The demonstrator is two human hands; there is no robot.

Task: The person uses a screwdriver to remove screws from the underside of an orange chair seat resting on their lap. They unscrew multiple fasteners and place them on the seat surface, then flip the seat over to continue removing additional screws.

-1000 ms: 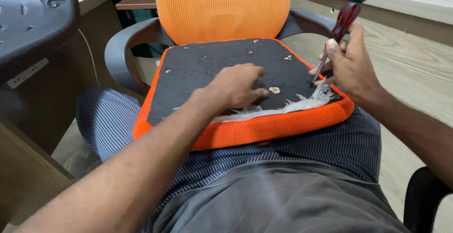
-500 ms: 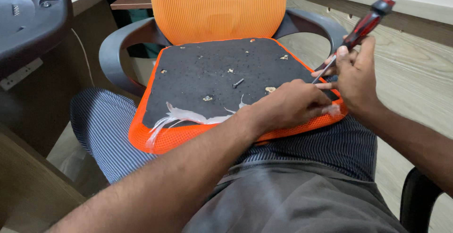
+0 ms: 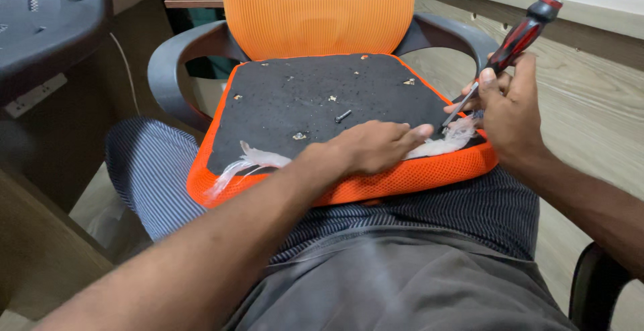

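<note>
An orange mesh seat cushion lies upside down across my lap, its black underside facing up. My left hand presses flat on the near edge of the black board, fingers pointing right. My right hand grips a screwdriver with a red and black handle; its metal tip touches the right near corner, where white frayed fabric sticks out. More white frayed strips hang at the left near edge. A loose dark screw lies on the board.
An orange mesh chair back with grey armrests stands just behind the cushion. A dark plastic part rests on a wooden desk at the left. Wooden flooring spreads to the right. Small staples and bits dot the board.
My left hand has stayed at the near right edge, spreading flatter. The right hand and screwdriver sit slightly lower at the same corner. The view has shifted a little.
</note>
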